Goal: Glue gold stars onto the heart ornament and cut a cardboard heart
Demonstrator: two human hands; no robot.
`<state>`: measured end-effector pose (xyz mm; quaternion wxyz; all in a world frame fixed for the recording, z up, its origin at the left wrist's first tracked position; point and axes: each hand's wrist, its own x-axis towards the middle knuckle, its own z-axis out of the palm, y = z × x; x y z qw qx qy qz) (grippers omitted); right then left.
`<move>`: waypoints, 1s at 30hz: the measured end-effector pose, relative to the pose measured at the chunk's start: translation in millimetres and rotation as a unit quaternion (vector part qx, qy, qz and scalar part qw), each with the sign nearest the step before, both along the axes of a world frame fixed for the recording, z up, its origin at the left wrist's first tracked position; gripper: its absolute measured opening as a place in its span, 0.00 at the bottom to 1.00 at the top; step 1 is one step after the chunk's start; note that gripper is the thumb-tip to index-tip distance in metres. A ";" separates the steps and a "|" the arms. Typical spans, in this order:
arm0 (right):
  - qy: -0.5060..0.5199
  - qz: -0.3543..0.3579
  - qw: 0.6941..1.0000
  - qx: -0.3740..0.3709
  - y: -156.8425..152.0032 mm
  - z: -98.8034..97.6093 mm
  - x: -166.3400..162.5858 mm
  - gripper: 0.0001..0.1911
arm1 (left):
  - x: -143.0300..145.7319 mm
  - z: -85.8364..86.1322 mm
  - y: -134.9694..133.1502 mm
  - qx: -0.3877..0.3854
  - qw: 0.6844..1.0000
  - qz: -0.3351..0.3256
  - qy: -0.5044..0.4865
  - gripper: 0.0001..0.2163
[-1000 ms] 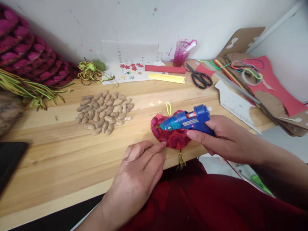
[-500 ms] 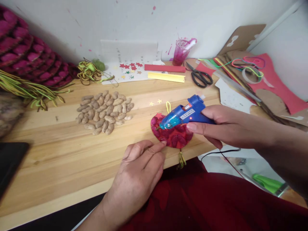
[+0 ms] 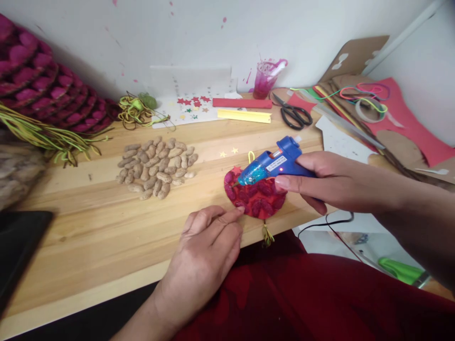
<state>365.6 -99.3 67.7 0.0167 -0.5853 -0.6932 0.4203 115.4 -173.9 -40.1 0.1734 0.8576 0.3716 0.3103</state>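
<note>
A round red ornament covered in painted peanut shells lies near the front edge of the wooden table, with a yellow loop at its top and a tassel hanging off the edge. My right hand grips a blue glue gun, its nozzle pointing down-left at the ornament's upper left, beside a small red star. My left hand rests on the table with curled fingers, its fingertips touching the ornament's lower left rim.
A pile of unpainted peanuts lies left of the ornament. At the back are star stickers, red and yellow strips, a pink-stained cup and scissors. Cardboard, red paper and tape crowd the right. Pink finished pieces stack at far left.
My right hand has shifted the glue gun slightly up and left, tilting its nozzle down toward the ornament's upper left. The left hand stays put.
</note>
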 end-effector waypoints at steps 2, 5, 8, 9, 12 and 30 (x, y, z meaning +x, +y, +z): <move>0.052 -0.027 0.998 -0.003 -3.7 -4.8 3.6 0.23 | 0.5 0.6 0.1 -0.004 1.000 0.002 -0.003 0.07; 0.176 -0.101 0.979 -0.023 -14.0 -19.5 9.0 0.22 | 1.9 3.2 0.6 -0.018 1.000 0.007 -0.022 0.08; 0.276 -0.192 0.942 -0.018 -26.0 -37.5 11.8 0.21 | 2.6 7.7 1.8 -0.036 0.997 0.022 -0.067 0.07; 0.300 -0.211 0.930 -0.016 -29.0 -43.0 12.2 0.20 | 2.1 9.5 2.9 -0.045 0.995 0.035 -0.086 0.07; 0.361 -0.241 0.901 -0.009 -32.8 -56.2 13.3 0.17 | -1.7 16.0 11.1 -0.113 0.980 0.102 -0.129 0.03; 0.482 -0.236 0.843 0.026 -26.1 -89.8 29.7 0.14 | 5.6 38.6 74.6 -0.405 0.889 0.209 -0.040 0.11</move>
